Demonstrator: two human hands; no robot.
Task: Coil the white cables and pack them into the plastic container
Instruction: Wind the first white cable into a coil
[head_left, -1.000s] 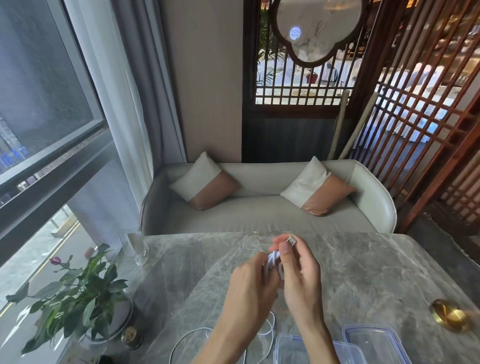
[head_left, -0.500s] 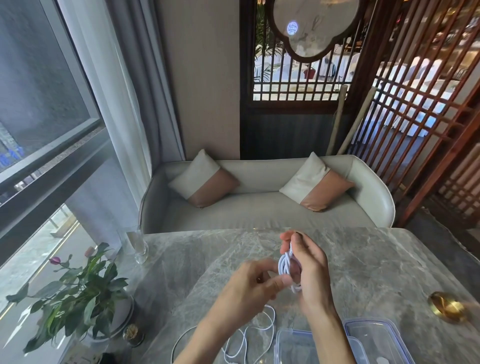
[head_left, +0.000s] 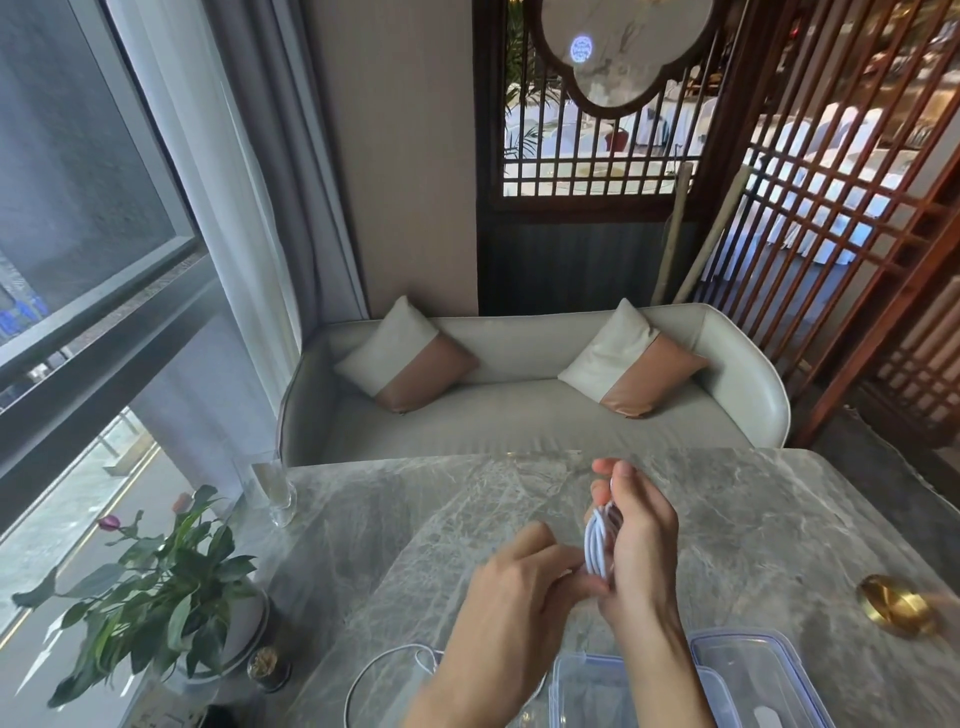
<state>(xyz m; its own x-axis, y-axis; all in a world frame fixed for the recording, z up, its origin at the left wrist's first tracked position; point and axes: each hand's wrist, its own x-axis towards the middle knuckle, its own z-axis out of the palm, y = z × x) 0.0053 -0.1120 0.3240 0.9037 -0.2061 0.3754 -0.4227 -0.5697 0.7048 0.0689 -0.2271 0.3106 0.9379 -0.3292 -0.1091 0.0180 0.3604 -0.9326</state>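
White cable, grey veined marble table

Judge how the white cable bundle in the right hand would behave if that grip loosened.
The white cable bundle is probably springy: its loops stay tight only where the right hand and left hand pinch them. It looks thin and light. The loose tail curves limply on the marble table, so likely floppy.

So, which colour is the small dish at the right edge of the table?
The dish is shiny gold; the head view shows it.
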